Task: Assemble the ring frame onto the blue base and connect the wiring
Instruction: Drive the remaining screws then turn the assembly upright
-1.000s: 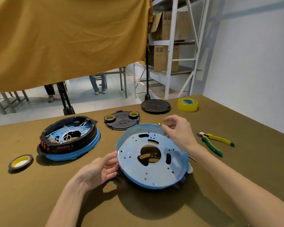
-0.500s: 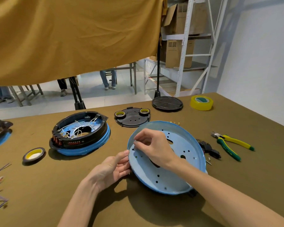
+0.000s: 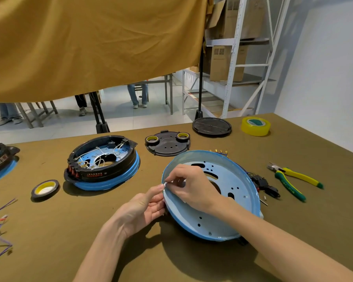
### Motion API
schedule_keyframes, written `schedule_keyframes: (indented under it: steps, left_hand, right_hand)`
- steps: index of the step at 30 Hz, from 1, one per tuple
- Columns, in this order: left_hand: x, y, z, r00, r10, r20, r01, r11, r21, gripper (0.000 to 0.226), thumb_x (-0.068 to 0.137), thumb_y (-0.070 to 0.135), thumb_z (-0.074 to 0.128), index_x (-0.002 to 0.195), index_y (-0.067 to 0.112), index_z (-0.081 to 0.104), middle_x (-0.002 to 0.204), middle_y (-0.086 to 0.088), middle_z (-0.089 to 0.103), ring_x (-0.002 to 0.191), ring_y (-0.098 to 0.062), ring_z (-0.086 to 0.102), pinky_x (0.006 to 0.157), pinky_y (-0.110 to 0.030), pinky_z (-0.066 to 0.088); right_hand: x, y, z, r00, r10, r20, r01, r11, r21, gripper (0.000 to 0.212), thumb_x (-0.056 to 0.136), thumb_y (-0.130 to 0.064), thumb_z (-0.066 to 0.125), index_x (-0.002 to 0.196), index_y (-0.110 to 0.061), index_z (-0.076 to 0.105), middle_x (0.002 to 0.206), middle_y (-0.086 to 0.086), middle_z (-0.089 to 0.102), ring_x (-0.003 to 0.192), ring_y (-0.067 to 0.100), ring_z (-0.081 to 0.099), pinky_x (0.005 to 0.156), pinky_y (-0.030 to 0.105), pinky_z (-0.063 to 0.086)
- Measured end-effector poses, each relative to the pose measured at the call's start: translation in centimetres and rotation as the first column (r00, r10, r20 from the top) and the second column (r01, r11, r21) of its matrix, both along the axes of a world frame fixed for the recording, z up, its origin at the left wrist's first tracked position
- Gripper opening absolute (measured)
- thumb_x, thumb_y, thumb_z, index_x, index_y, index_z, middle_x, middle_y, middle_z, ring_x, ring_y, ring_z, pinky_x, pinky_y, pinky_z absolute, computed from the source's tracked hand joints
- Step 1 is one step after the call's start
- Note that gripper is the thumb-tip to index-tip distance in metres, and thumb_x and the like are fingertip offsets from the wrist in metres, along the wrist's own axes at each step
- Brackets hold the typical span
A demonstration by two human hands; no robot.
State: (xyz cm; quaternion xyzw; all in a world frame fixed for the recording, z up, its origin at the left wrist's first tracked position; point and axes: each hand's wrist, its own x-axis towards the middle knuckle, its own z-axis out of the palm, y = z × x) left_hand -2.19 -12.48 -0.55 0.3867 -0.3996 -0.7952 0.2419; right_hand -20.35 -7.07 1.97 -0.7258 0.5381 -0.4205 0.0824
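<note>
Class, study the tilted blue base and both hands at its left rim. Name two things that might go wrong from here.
1. The blue base is propped at a tilt, steadied only by the left hand and right hand at its rim; it may slip.
2. The wires with terminals and black parts lie against its far edge; a slip could drag or pinch them.

The blue base (image 3: 228,202), a shallow round pan pierced with holes and slots, is tilted with its open side facing 10 o'clock, propped on the table at centre right. Blue wires (image 3: 222,152) with brass terminals are seen at its 12 o'clock rim.
</note>
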Motion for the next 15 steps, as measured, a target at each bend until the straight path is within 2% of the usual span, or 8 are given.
schedule_keyframes:
  steps: [5,8,10,12,15]
  left_hand:
    - [0.0,0.0,-0.1,1.0,-0.008,0.015,0.008,1.0,-0.003,0.067,0.076,0.037,0.082,0.127,-0.001,0.061,0.117,-0.018,0.075,0.116,-0.028,0.069,0.108,-0.04,0.05]
    - [-0.1,0.1,-0.2,0.999,-0.007,0.035,0.007,1.0,-0.007,0.08,0.068,0.044,0.093,0.126,0.0,0.062,0.121,-0.017,0.073,0.119,-0.028,0.066,0.115,-0.044,0.044]
    - [-0.1,0.1,-0.2,0.999,-0.012,0.046,0.013,1.0,-0.004,0.08,0.058,0.044,0.093,0.119,0.0,0.067,0.113,-0.013,0.075,0.109,-0.023,0.068,0.111,-0.042,0.048]
    - [-0.2,0.1,-0.2,0.999,-0.019,0.05,0.019,1.0,0.008,0.075,0.062,0.045,0.096,0.114,-0.001,0.069,0.105,-0.012,0.072,0.103,-0.023,0.063,0.108,-0.042,0.05]
    - [-0.1,0.1,0.0,0.998,-0.016,0.068,0.017,1.0,-0.005,0.069,0.064,0.044,0.089,0.112,-0.002,0.071,0.096,-0.013,0.074,0.094,-0.024,0.063,0.088,-0.036,0.058]
  right_hand:
    - [-0.3,-0.4,0.6,0.999,-0.045,0.017,0.043,0.994,0.097,0.011,0.093,-0.019,0.072,0.098,-0.018,0.082,0.092,-0.005,0.069,0.081,0.01,0.062,0.072,0.023,0.053]
    - [-0.6,-0.8,1.0,0.999,-0.042,0.024,0.037,0.984,0.176,0.01,0.092,-0.017,0.073,0.096,-0.018,0.082,0.086,-0.006,0.068,0.075,0.009,0.062,0.067,0.021,0.05]
    - [-0.6,-1.1,1.1,0.998,-0.045,0.037,0.036,0.973,0.227,0.009,0.091,-0.018,0.074,0.097,-0.016,0.081,0.082,-0.009,0.069,0.073,0.006,0.062,0.064,0.018,0.048]
    - [-0.8,-1.2,1.4,0.997,-0.054,0.063,0.035,0.962,0.269,0.01,0.091,-0.02,0.076,0.097,-0.015,0.081,0.081,-0.009,0.071,0.073,0.005,0.064,0.063,0.016,0.048]
    - [-1.1,-1.3,1.8,0.999,-0.031,0.027,0.021,0.948,0.318,0.008,0.09,-0.021,0.077,0.091,-0.015,0.082,0.075,-0.012,0.071,0.069,0.004,0.062,0.06,0.014,0.046]
